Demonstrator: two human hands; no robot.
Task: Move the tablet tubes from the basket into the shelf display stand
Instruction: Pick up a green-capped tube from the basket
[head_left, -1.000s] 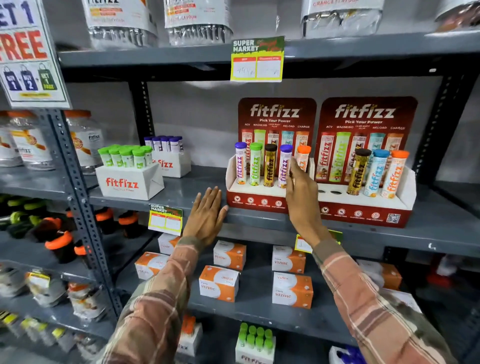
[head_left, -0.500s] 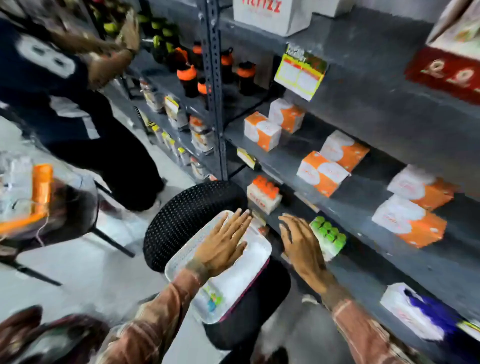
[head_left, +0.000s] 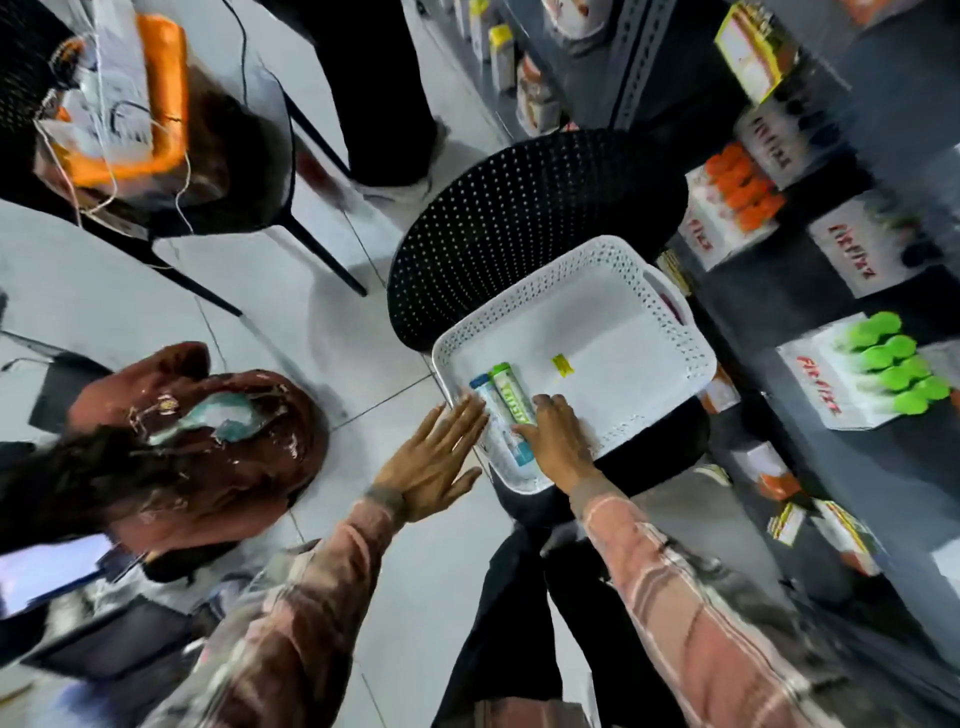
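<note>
A white perforated basket (head_left: 670, 312) rests on a black chair seat. Two tablet tubes lie side by side at its near-left corner: a green-capped tube (head_left: 506, 389) and a blue-capped tube (head_left: 488, 410). My right hand (head_left: 556, 441) is inside the basket with its fingers lying on the lower part of the tubes; a closed grip is not visible. My left hand (head_left: 434, 457) hovers flat with fingers spread at the basket's near-left rim, holding nothing. The display stand is out of view.
The black mesh chair back (head_left: 519, 208) rises behind the basket. Dark shelves (head_left: 831, 291) with boxed tubes run along the right. A second chair (head_left: 156, 156) with an orange-and-white device stands far left. Another person's legs (head_left: 379, 78) and a seated person's head (head_left: 208, 441) are close.
The view swung from the shelf stand down to the basket. My right hand left the tube in the stand and now lies on the tubes in the basket; my left hand moved to its rim.
</note>
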